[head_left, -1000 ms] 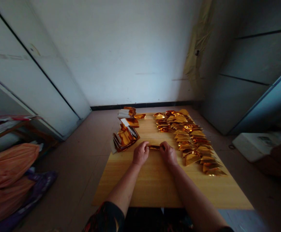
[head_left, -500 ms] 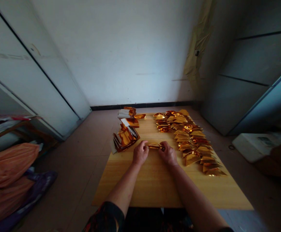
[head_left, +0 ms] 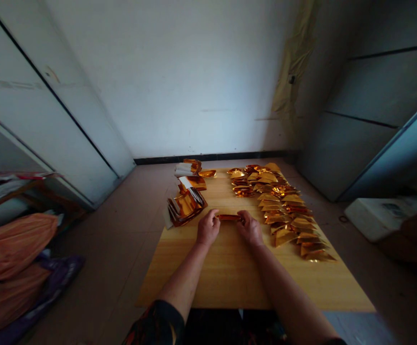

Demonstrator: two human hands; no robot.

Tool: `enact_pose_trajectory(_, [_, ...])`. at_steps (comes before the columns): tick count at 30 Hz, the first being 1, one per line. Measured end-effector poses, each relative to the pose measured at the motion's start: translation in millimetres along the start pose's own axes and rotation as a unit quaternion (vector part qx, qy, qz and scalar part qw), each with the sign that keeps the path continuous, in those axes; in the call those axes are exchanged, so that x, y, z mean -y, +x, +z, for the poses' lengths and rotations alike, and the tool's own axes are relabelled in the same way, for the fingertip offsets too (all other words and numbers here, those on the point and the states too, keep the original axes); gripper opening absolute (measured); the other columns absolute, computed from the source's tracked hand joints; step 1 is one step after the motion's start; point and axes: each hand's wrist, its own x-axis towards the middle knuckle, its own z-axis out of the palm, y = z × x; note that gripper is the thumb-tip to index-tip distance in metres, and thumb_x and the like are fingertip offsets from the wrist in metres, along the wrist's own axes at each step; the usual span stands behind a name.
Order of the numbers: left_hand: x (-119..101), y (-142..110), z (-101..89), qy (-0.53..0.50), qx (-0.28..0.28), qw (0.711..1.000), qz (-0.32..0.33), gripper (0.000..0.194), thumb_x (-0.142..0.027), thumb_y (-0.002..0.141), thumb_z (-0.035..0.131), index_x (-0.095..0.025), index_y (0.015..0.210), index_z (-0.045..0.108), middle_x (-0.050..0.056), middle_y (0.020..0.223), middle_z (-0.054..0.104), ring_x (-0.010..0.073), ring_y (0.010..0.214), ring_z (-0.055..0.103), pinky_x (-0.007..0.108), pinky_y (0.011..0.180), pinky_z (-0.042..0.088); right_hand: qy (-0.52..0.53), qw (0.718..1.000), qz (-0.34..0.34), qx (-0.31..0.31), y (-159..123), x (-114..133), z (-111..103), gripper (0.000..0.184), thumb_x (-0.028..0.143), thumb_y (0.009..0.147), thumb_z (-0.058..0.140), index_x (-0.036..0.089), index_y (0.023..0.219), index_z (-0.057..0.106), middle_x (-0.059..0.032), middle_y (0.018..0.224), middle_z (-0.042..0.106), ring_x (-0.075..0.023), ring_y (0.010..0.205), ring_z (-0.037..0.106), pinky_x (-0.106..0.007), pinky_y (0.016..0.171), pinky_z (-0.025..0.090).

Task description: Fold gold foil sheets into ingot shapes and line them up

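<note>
Both hands rest on a pale wooden board (head_left: pixel 230 282) and pinch the ends of a narrow gold foil strip (head_left: pixel 229 217). My left hand (head_left: pixel 208 228) holds one end and my right hand (head_left: pixel 250 228) holds the other. To the left lies a loose stack of gold foil sheets (head_left: pixel 186 206), with a white-backed foil roll (head_left: pixel 184 169) beyond it. Rows of folded triangular gold foil pieces (head_left: pixel 283 211) run down the board's right side, close to my right hand.
The board lies on a tiled floor (head_left: pixel 104 249) before a white wall (head_left: pixel 194 81). Orange cloth bundles (head_left: pixel 10 249) and a purple cloth (head_left: pixel 59 273) lie at the left, below a low wooden shelf (head_left: pixel 14 191). A white box (head_left: pixel 384 218) stands at the right.
The foil between my hands has gone from a looser, wider fold to a flat, narrow strip. My hands stay in nearly the same place.
</note>
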Motion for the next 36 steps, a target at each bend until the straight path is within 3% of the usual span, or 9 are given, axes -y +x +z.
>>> enact_pose_trajectory(15, [3.3,-0.4,4.2,0.044,-0.011,0.999,0.029,0.032,-0.006,0.073,0.049,-0.017,0.101,0.061,0.005,0.093,0.069,0.0155,0.083,0.064,0.028,0.081,0.052,-0.037,0.999,0.005,-0.015,0.3,-2.4,4.1,0.032,0.013,0.074,0.048,0.020,0.103,0.060,-0.0052,0.093,0.069,-0.0171,0.082,0.064,-0.025,0.073,0.047])
enact_pose_trajectory(20, [-0.2,-0.8,1.9,0.039,0.012,0.999,0.020,0.039,-0.002,0.065,0.052,-0.017,0.100,0.062,0.003,0.087,0.067,0.0148,0.080,0.062,0.027,0.080,0.052,-0.041,0.999,-0.021,-0.019,0.5,-3.2,3.7,0.030,0.011,0.070,0.048,0.018,0.097,0.060,-0.0070,0.095,0.067,-0.0171,0.082,0.062,-0.026,0.073,0.047])
enact_pose_trajectory(28, [-1.4,-0.8,0.4,0.030,0.033,0.999,0.010,0.042,0.001,0.064,0.052,-0.018,0.101,0.061,0.002,0.088,0.065,0.0133,0.079,0.060,0.025,0.077,0.051,-0.040,0.996,-0.063,-0.040,1.2,-8.5,4.5,0.028,0.008,0.068,0.049,0.018,0.092,0.059,-0.0065,0.094,0.062,-0.0156,0.079,0.059,-0.024,0.070,0.046])
enact_pose_trajectory(36, [0.7,-1.4,1.0,0.056,0.034,0.998,0.022,0.035,-0.002,0.067,0.054,-0.017,0.098,0.061,0.002,0.083,0.063,0.0138,0.077,0.059,0.025,0.074,0.049,-0.063,0.995,-0.068,-0.029,-0.5,-8.1,-1.3,0.011,0.012,0.074,0.050,0.018,0.078,0.058,-0.0055,0.084,0.059,-0.0148,0.072,0.055,-0.023,0.067,0.044])
